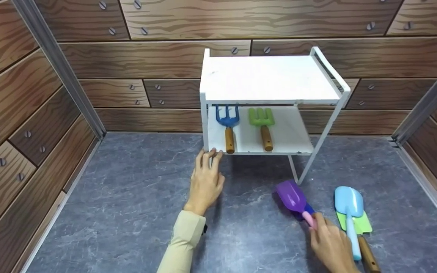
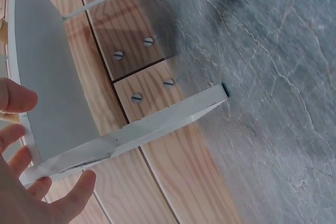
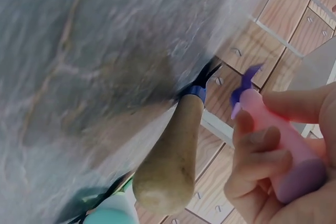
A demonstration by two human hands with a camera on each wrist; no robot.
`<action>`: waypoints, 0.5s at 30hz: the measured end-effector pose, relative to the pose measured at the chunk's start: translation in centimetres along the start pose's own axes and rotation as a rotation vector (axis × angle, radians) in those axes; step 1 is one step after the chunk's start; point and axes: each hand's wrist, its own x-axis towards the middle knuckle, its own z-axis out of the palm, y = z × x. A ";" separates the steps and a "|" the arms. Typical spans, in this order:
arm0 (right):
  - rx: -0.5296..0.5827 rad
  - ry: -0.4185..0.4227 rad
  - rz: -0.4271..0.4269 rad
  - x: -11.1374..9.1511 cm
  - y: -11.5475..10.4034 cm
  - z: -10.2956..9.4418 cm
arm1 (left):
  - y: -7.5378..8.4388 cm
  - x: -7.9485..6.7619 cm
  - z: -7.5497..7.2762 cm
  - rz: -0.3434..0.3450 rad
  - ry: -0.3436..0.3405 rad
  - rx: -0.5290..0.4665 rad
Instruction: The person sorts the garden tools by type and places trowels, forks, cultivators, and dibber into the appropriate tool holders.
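In the head view my right hand [image 1: 331, 242] grips a toy trowel with a purple scoop [image 1: 291, 195] by its pink handle [image 3: 283, 129]. Under it lies a dark blue garden tool with a wooden handle [image 3: 170, 156], its head partly covered by the scoop. My left hand [image 1: 206, 185] has its fingers spread, fingertips right at the left front corner of the white two-tier rack [image 1: 271, 77]. A blue fork [image 1: 227, 120] and a green fork [image 1: 262, 116] lie side by side on the lower shelf [image 1: 290, 131], wooden handles toward me.
Right of my right hand, a light blue trowel [image 1: 349, 201] lies over a green tool [image 1: 363, 223] with a wooden handle on the grey marbled floor [image 1: 135, 212]. Wood-patterned walls [image 1: 157, 57] enclose the back and sides. The rack stands near the back wall.
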 end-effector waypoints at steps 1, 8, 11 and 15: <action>0.004 0.023 -0.006 0.0 0.0 0.1 | 0.0 0.0 0.0 -0.001 0.002 -0.001; 0.043 0.152 -0.018 0.2 0.2 0.3 | 0.0 0.0 0.0 0.000 0.001 0.000; 0.061 0.184 -0.015 0.2 0.2 0.3 | 0.0 0.0 0.0 0.004 0.006 0.005; 0.069 0.196 0.005 0.5 0.2 0.1 | 0.0 0.0 0.0 0.005 0.011 0.005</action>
